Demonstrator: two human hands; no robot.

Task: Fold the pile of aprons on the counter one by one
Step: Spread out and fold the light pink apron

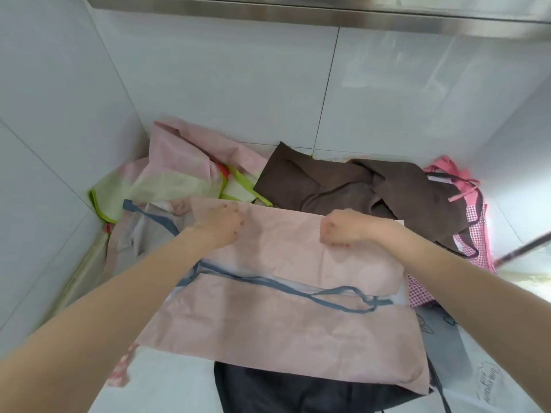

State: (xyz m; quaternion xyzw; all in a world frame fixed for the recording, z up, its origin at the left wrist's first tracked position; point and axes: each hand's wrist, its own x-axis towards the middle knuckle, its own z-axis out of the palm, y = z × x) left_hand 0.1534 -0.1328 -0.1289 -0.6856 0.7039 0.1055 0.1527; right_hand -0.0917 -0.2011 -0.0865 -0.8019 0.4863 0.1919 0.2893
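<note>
— Where is the apron being folded?

— The pink apron (283, 323) lies spread on the counter (167, 389) right in front of the person; its far part is doubled over toward the near part, and the blue ties (298, 289) run across it between the two layers; its near edge overlaps a black apron (298, 394).

— And the hands?

— Both are at the far fold; the left hand (222, 223) sits on the left end of that edge, knuckles up, fingers curled down into the cloth, so it seems to grip the pink apron; the right hand (343, 228) is on the right end, fingers bunched under into a fist that pinches the fabric; the fingertips themselves are hidden beneath each hand.

— What about the rest of the pile?

— Behind the hands a brown apron (357, 186) is heaped against the tiled wall (238, 84); left of it lies a crumpled pink-and-green apron (167, 174) with lime trim, reaching into the corner; on the right a red checked apron (474, 231) hangs partly under the brown one; a grey apron (444, 347) with line drawings shows at the lower right, beside the pink one.

— Anything above?

— A steel ledge (298, 13) along the top of the wall.
</note>
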